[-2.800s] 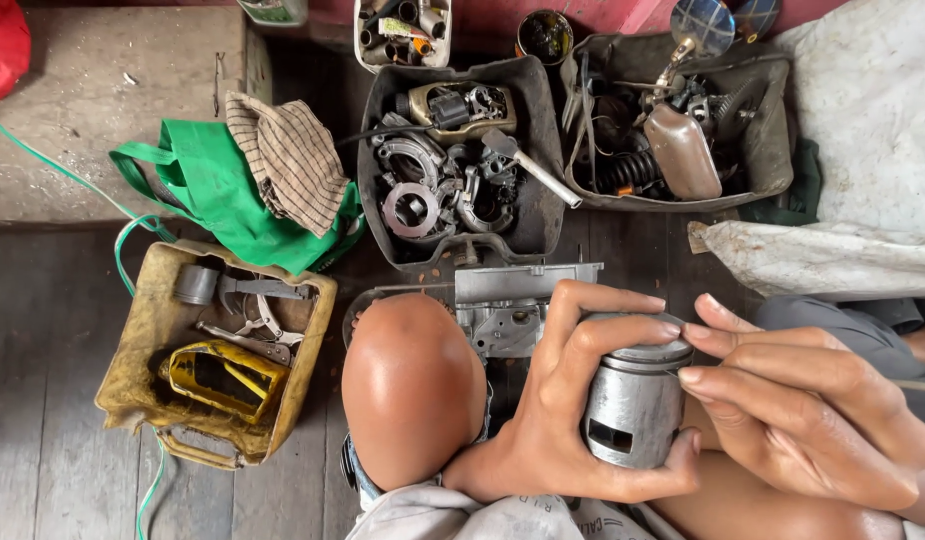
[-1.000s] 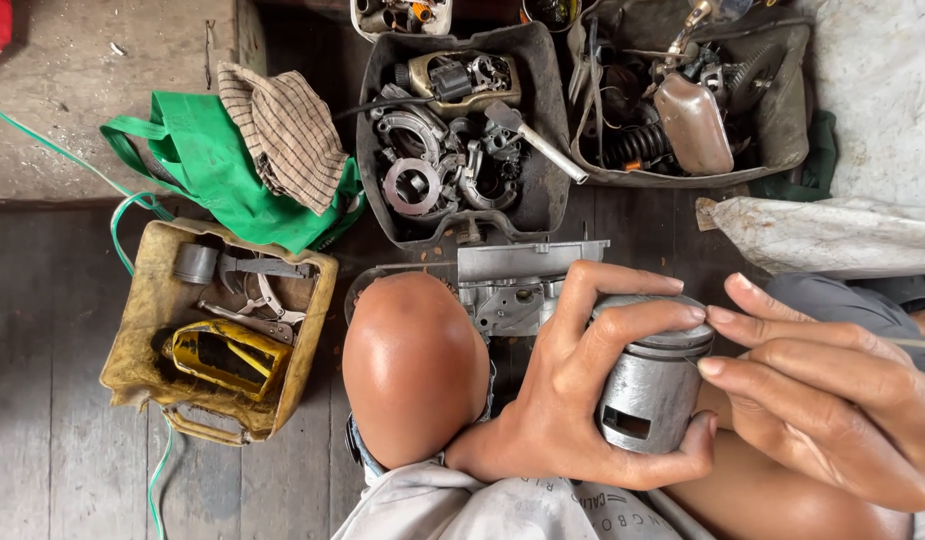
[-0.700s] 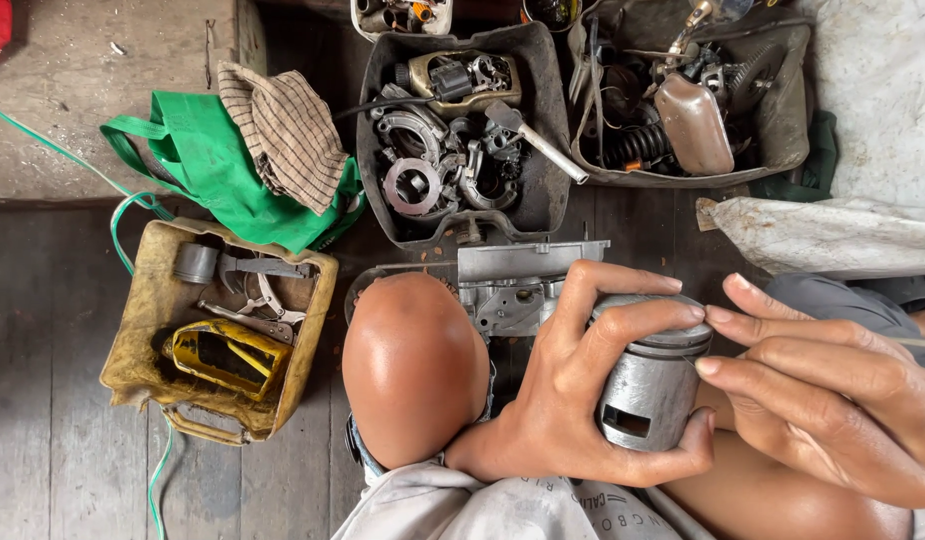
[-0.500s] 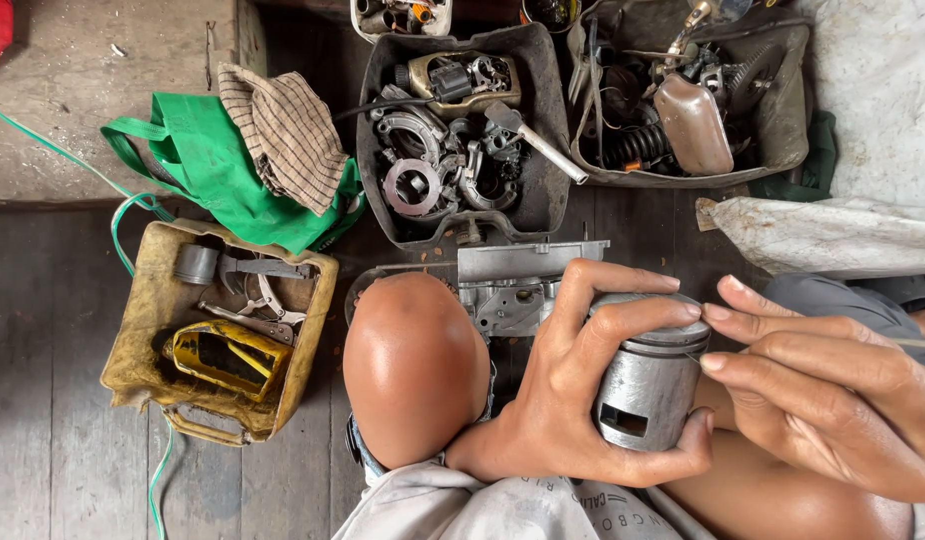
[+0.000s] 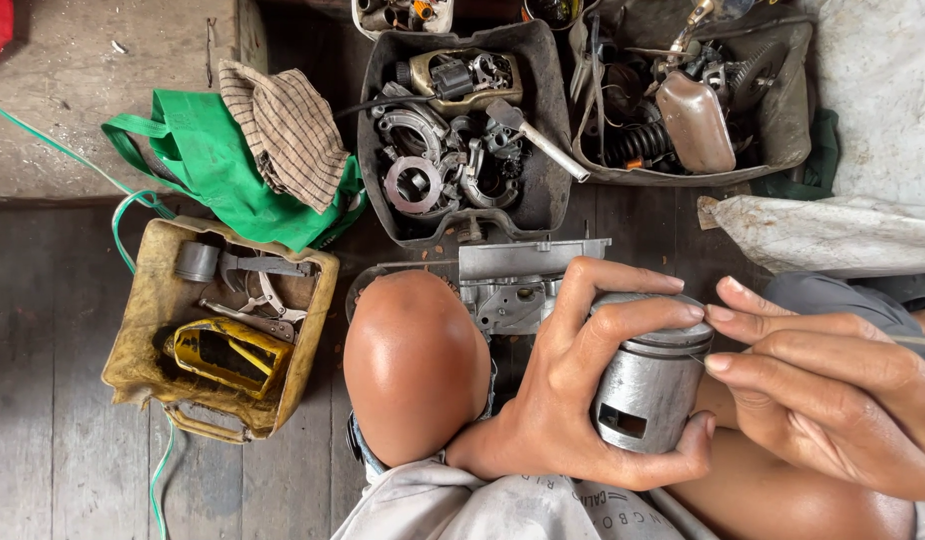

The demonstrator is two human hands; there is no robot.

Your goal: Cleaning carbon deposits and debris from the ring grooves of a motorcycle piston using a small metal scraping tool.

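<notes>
Left hand [image 5: 573,400] wraps tight around the grey piston [image 5: 648,385], propped over the lap at five o'clock of the bent knee [image 5: 415,365], steadying it; right hand [image 5: 833,400] pinches a thin wire at its ring groove, fingers closed, parts tray [image 5: 543,195] at twelve

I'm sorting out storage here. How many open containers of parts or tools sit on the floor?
4: a yellow cut-open jug at left, a black tray at centre, a grey tray at right, and a white tub cut off at the top edge. More may lie outside the view.
</notes>
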